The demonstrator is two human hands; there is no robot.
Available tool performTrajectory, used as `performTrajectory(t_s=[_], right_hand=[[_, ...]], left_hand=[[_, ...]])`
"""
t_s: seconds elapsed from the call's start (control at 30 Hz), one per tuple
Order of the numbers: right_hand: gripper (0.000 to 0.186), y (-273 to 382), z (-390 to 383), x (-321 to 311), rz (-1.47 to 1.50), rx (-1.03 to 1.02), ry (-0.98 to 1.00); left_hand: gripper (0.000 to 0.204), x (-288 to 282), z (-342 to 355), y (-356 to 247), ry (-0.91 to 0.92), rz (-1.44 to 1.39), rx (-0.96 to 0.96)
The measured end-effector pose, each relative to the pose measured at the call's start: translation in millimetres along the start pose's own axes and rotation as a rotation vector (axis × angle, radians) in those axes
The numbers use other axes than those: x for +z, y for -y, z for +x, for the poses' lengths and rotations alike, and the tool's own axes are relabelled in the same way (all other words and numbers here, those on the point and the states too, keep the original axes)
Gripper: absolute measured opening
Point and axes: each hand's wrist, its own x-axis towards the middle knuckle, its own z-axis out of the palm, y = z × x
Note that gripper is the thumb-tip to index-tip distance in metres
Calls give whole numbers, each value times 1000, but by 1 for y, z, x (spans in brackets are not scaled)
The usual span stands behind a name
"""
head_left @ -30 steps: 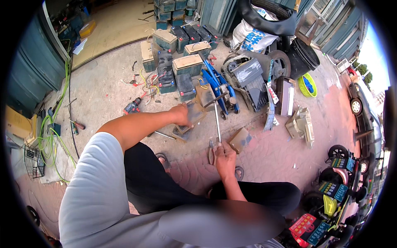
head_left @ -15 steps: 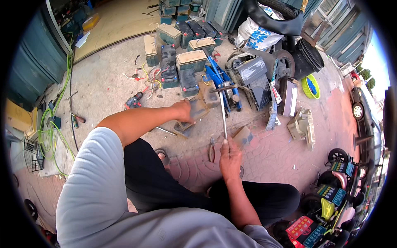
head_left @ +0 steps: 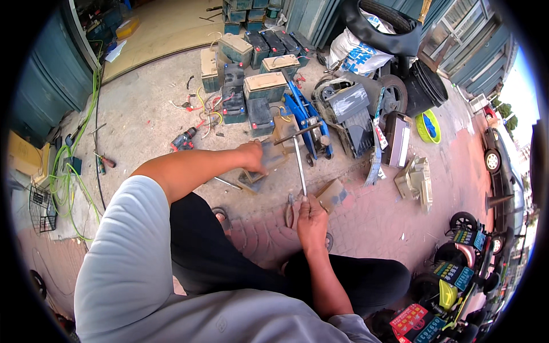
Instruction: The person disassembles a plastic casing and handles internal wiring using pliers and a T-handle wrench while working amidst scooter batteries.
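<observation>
While the right hand (head_left: 310,212) grips a long T-handled wrench (head_left: 299,163) upright on the pavement, the left hand (head_left: 253,158) presses a grey block (head_left: 269,157); slipping steel could strike fingers.

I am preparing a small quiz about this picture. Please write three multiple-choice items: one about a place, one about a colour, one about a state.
1. Where do the pliers lie?
A. on the ground beside the right hand
B. on a battery
C. in the wire basket

2. What colour is the floor jack?
A. red
B. blue
C. yellow

3. What is the right hand doing?
A. hanging free
B. gripping the hammer handle
C. holding a drill

Answers: 1 A, they rest on the paving just left of that hand. 2 B, its frame is blue. 3 B, the fingers close round the handle's lower end.
</observation>
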Motion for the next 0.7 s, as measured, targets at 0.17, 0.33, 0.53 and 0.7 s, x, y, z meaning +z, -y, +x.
performTrajectory(t_s=[0.17,0.33,0.53,0.7], right_hand=[[33,43,19,-14,-14,-132,-154],[34,30,35,-1,-209,-65,-7],[34,47,39,-19,-90,-114,-131],[32,23,23,-4,-268,-51,79]], left_hand=[[115,3,-1,3,-18,-11,-43],[112,-2,-2,0,-29,-25,-68],[112,2,-3,1,-30,-46,-91],[112,5,-5,-3,-10,-54,-70]])
